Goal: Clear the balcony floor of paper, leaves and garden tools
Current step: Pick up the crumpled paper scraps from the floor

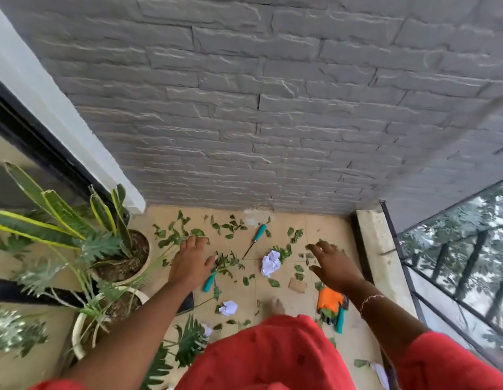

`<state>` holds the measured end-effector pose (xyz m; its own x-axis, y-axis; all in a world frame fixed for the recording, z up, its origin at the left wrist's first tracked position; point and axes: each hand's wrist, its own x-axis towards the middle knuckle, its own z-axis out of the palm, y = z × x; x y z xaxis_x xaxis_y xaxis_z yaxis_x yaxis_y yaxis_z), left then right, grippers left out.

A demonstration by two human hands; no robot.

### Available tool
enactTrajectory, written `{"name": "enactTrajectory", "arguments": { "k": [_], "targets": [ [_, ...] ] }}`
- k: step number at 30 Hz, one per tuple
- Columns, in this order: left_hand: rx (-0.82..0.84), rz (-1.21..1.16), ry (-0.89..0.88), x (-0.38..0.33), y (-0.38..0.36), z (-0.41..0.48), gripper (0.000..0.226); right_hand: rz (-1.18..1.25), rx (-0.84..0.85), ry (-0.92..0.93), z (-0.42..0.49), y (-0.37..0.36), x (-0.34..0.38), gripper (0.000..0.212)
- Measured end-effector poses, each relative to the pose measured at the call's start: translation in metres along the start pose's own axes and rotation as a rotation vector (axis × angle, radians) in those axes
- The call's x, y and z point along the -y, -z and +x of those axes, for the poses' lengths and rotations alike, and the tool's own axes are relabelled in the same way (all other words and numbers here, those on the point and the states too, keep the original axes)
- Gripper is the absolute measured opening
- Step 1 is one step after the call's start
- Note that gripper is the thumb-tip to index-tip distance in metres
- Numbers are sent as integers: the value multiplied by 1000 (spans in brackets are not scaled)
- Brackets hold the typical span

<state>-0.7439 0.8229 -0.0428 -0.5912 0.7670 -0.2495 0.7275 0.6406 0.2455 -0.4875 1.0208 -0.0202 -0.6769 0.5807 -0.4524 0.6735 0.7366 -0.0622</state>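
Observation:
Green leaves lie scattered over the beige balcony floor. A crumpled white paper lies mid-floor, and a smaller one sits nearer my feet. A teal-handled pointed tool lies near the wall. Another teal handle pokes out under a leafy twig. Orange garden gloves with a teal tool lie under my right arm. My left hand hovers over the floor with fingers relaxed, empty. My right hand is spread out above the leaves, holding nothing.
Two potted plants stand at the left, their long leaves reaching over the floor. A grey stone wall closes the far side. A low ledge and black railing bound the right. A brown cardboard scrap lies near my bare foot.

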Motion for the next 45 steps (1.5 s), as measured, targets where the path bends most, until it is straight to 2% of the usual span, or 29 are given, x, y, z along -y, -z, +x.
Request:
{"name": "enactTrajectory", "arguments": {
  "k": [9,13,15,18,20,23,25,29,32,37,42,45],
  "targets": [
    [-53,-183,464,-8,-19,14,39,-8,90,195,117,9,-57,56],
    [5,-201,435,-35,-53,13,46,-46,174,235,154,-6,-82,57],
    [120,-226,401,-41,-83,19,50,-59,214,240,174,-20,-89,59],
    [265,-251,362,-42,-137,36,44,-63,282,242,207,-56,-94,61],
    [315,-264,293,-38,-181,51,36,-68,293,233,231,-89,-97,62],
    [392,-149,204,-40,-242,75,31,-104,315,255,265,-151,-100,60],
    [512,-136,276,-38,-296,91,36,-182,336,301,285,-196,-100,56],
    [632,-74,295,-27,-394,104,42,-215,403,369,326,-284,-95,55],
    [658,-30,304,-9,-455,110,43,-189,397,331,355,-340,-92,56],
    [660,-34,425,35,-526,114,54,-219,352,350,391,-409,-91,64],
    [591,21,515,66,-563,122,65,-212,242,420,419,-460,-92,84],
    [604,46,564,75,-580,132,72,-178,201,421,429,-480,-94,82]
  ]
}}
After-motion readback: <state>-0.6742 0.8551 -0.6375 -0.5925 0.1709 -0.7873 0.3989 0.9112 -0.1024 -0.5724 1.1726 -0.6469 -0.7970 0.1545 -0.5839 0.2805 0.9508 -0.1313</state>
